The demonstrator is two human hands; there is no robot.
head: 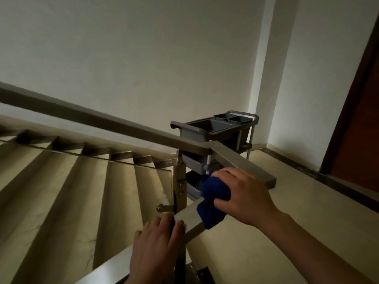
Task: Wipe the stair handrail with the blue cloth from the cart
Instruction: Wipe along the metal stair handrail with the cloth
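Note:
The flat metal stair handrail turns around the landing corner; its upper run rises to the left. My right hand presses the bunched blue cloth onto the near rail section, fingers curled over the cloth. Just below and to the left, my left hand rests palm down on the same rail, fingers spread, holding nothing. The grey cleaning cart stands behind the rail's corner, partly hidden by it.
A glass panel on a metal post fills the space under the rail. Beige stairs fall away to the left. The landing floor stretches right toward a brown door. White walls stand behind.

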